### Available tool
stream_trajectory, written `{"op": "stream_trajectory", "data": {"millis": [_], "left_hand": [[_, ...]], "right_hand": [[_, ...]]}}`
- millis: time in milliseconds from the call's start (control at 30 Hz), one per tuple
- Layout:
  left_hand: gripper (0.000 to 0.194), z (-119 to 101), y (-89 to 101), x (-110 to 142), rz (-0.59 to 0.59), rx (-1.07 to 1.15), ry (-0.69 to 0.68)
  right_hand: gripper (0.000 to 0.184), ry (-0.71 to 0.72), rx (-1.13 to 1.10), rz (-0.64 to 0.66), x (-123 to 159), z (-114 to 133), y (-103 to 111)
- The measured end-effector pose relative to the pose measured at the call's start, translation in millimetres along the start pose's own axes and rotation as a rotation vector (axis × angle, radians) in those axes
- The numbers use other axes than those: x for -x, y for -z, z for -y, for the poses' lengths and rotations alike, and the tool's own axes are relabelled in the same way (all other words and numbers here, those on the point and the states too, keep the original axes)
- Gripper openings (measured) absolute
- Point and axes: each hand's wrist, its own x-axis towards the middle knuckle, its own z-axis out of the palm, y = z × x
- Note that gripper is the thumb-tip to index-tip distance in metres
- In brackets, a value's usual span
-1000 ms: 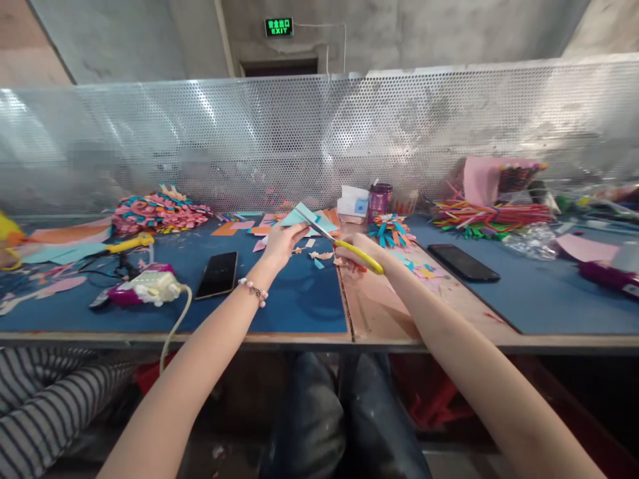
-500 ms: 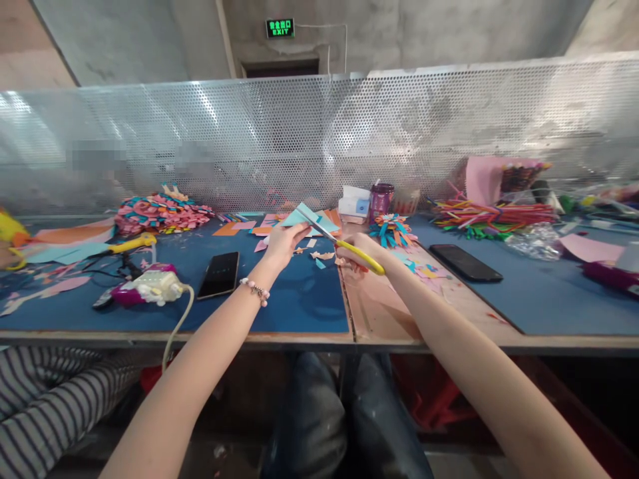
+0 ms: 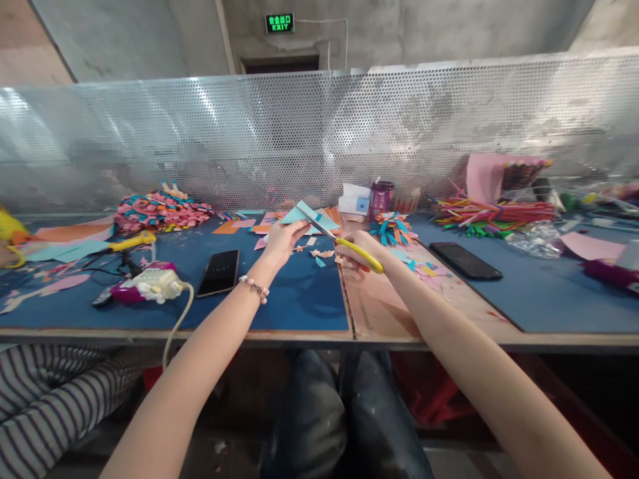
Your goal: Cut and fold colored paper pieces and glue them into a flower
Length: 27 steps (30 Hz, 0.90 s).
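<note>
Light blue paper is pinched in my left hand, which wears a beaded bracelet at the wrist. My right hand is closed around the yellow handles of a pair of scissors. The blades point up and left and lie against the paper; whether they are parted I cannot make out. Small paper scraps lie on the blue mat under my hands. Behind them are orange and pink paper pieces.
Left of my arm lie a phone, a power strip with a cable, and a yellow glue gun. Another phone rests at right. Bundles of paper strips, a purple cup and a perforated metal screen stand behind.
The scissors and my right hand have shifted very slightly left against the blue paper. My left hand keeps its hold in nearly the same place.
</note>
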Motion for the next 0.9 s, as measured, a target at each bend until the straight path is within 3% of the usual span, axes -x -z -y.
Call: {"op": "stream_trajectory", "data": {"millis": [600,900], "left_hand": [[0.015,-3,2.3,-4,0.002,-0.018,0.034],[0.004,-4,6.9,-7,-0.004,0.001,0.087]], "right_hand": [[0.023,-0.038,0.058,-0.042,1,6,-2],[0.024,-0.129,-0.003,-0.071,0,14,-2]]}}
